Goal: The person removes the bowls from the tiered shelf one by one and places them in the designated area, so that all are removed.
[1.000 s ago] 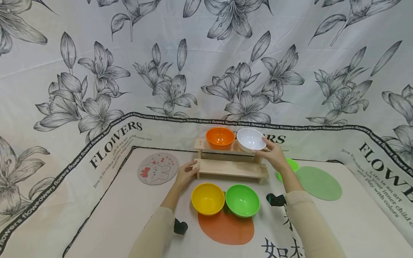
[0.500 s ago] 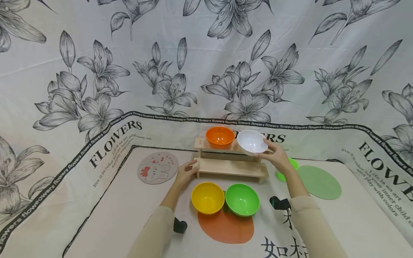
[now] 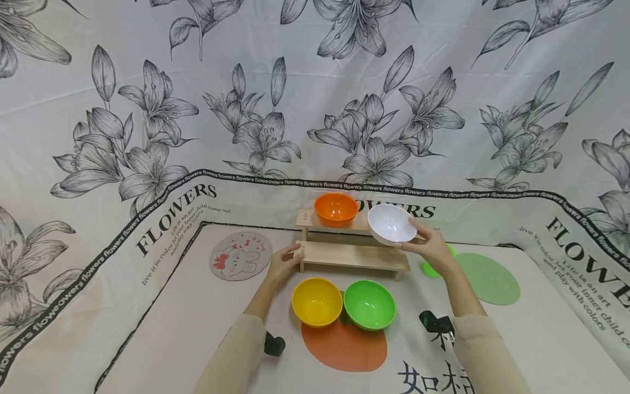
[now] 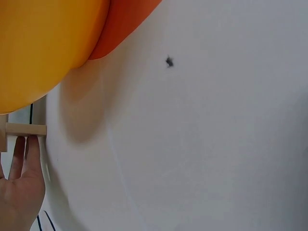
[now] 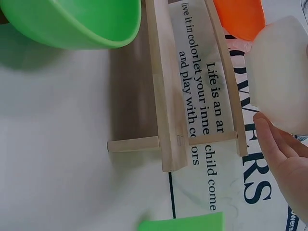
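White bowl held off the rack, tilted

My right hand (image 3: 433, 250) grips the white bowl (image 3: 391, 223) above the wooden rack's (image 3: 351, 255) right end, fingers curled on its rim; mouth tipped toward me and leftward; my left hand (image 3: 283, 265) rests straight-fingered against the rack's left end.

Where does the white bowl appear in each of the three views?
Head: the white bowl is right of centre, held tilted by the right hand.
Left wrist: not in view.
Right wrist: at the right edge, above the fingers.
Shared landmark: the wooden shelf.
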Motion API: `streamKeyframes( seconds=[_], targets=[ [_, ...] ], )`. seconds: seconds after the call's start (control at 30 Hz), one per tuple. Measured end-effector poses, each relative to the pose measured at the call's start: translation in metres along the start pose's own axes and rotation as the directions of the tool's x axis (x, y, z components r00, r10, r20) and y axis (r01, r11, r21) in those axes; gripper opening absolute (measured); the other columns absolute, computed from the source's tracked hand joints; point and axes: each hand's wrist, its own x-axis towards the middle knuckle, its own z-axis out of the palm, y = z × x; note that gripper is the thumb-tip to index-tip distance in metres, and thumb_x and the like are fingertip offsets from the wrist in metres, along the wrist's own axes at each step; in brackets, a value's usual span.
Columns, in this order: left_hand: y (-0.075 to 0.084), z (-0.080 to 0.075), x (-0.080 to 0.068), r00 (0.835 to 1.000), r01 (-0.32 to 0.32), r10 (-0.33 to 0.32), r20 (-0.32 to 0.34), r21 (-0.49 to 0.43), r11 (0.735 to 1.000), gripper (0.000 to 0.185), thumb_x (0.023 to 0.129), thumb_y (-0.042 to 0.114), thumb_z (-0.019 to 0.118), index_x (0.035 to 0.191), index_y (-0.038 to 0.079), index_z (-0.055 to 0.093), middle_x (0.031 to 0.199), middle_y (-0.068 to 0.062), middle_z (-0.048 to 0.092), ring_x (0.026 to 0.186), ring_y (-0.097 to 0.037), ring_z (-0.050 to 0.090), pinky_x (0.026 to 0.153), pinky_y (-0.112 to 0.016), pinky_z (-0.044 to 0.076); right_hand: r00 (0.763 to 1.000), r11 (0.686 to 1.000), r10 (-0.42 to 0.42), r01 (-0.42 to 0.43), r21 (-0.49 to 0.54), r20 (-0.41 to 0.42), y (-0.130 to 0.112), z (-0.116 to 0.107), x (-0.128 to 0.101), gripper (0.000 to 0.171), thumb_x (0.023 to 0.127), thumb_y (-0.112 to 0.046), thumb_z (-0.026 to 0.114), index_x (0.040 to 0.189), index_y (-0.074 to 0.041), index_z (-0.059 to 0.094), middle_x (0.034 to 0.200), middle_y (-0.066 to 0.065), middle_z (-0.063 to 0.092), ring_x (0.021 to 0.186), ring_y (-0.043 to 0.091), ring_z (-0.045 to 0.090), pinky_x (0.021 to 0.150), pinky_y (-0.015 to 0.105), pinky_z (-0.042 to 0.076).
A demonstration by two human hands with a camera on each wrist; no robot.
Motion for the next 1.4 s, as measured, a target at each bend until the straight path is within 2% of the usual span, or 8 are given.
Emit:
streamKeyframes(
  seconds=[0.6, 0.67, 0.77, 0.87, 0.93, 1.03, 1.27, 1.4],
  targets=[
    [-0.002, -0.001, 0.002, 1.000, 0.007, -0.007, -0.004, 0.006, 1.000, 0.044, 0.087, 0.010, 0.067, 0.128, -0.001, 0.056, 0.115, -0.025, 0.059, 0.094, -0.021, 0.060, 0.087, -0.035, 0.053, 1.000, 1.000, 0.026, -0.026, -0.011, 0.004, 0.010, -0.005, -0.031, 0.081, 0.085, -0.010, 0.069, 0.147, 0.002, 0.019, 0.150, 0.028, 0.019, 0.124, 0.046, 0.040, 0.083, 0.010, 0.045],
    [-0.002, -0.001, 0.001, 1.000, 0.007, -0.007, -0.001, 0.008, 1.000, 0.044, 0.087, 0.010, 0.067, 0.128, -0.001, 0.056, 0.115, -0.025, 0.059, 0.094, -0.021, 0.060, 0.087, -0.035, 0.053, 1.000, 1.000, 0.021, -0.021, -0.014, 0.004, 0.011, -0.005, -0.035, 0.081, 0.084, -0.010, 0.070, 0.147, 0.003, 0.020, 0.150, 0.029, 0.020, 0.121, 0.039, 0.046, 0.083, 0.010, 0.046],
    [-0.002, -0.001, 0.001, 1.000, 0.004, -0.004, 0.001, 0.013, 1.000, 0.044, 0.087, 0.011, 0.067, 0.128, -0.001, 0.056, 0.116, -0.026, 0.059, 0.095, -0.021, 0.060, 0.087, -0.035, 0.053, 1.000, 1.000, 0.006, -0.006, 0.006, 0.008, 0.014, -0.006, -0.040, 0.081, 0.084, -0.007, 0.070, 0.146, 0.005, 0.020, 0.148, 0.031, 0.020, 0.111, 0.019, 0.056, 0.082, 0.012, 0.048],
    [-0.001, -0.001, 0.001, 1.000, 0.003, -0.003, -0.003, 0.016, 1.000, 0.044, 0.088, 0.011, 0.067, 0.128, -0.001, 0.055, 0.116, -0.026, 0.059, 0.095, -0.021, 0.060, 0.087, -0.036, 0.053, 1.000, 1.000, -0.003, 0.002, 0.028, 0.013, 0.017, -0.006, -0.045, 0.082, 0.082, -0.005, 0.070, 0.146, 0.006, 0.019, 0.148, 0.031, 0.019, 0.101, -0.001, 0.054, 0.082, 0.014, 0.049],
    [-0.001, -0.001, 0.001, 1.000, 0.001, -0.001, -0.004, 0.019, 1.000, 0.044, 0.088, 0.011, 0.066, 0.128, -0.002, 0.055, 0.116, -0.026, 0.058, 0.095, -0.022, 0.060, 0.088, -0.036, 0.053, 1.000, 1.000, 0.002, -0.002, 0.028, 0.012, 0.020, -0.006, -0.048, 0.084, 0.082, -0.006, 0.071, 0.146, 0.005, 0.019, 0.149, 0.031, 0.018, 0.099, -0.004, 0.053, 0.082, 0.014, 0.050],
    [-0.001, -0.001, 0.000, 1.000, 0.002, -0.002, -0.006, 0.019, 1.000, 0.044, 0.088, 0.011, 0.066, 0.128, -0.002, 0.055, 0.117, -0.027, 0.058, 0.096, -0.022, 0.060, 0.088, -0.037, 0.053, 1.000, 1.000, 0.025, -0.025, 0.000, 0.010, 0.023, -0.006, -0.053, 0.085, 0.082, -0.009, 0.072, 0.147, 0.003, 0.019, 0.149, 0.030, 0.019, 0.103, 0.000, 0.054, 0.083, 0.014, 0.049],
    [-0.001, -0.001, 0.000, 1.000, 0.009, -0.009, 0.002, 0.018, 1.000, 0.046, 0.088, 0.014, 0.067, 0.129, -0.001, 0.054, 0.119, -0.027, 0.057, 0.098, -0.023, 0.060, 0.089, -0.037, 0.053, 0.999, 0.997, 0.052, -0.051, -0.055, 0.011, 0.028, -0.006, -0.066, 0.084, 0.084, -0.011, 0.071, 0.147, 0.003, 0.019, 0.149, 0.030, 0.019, 0.122, 0.039, 0.044, 0.083, 0.014, 0.049],
    [-0.001, -0.002, 0.001, 1.000, 0.000, -0.001, 0.017, 0.017, 1.000, 0.047, 0.089, 0.013, 0.066, 0.130, -0.003, 0.052, 0.120, -0.029, 0.055, 0.098, -0.023, 0.059, 0.091, -0.041, 0.051, 0.998, 0.996, 0.057, -0.057, -0.067, 0.003, 0.033, -0.007, -0.072, 0.083, 0.084, -0.012, 0.071, 0.147, 0.005, 0.019, 0.148, 0.033, 0.021, 0.123, 0.048, 0.039, 0.083, 0.014, 0.049]
  ],
)
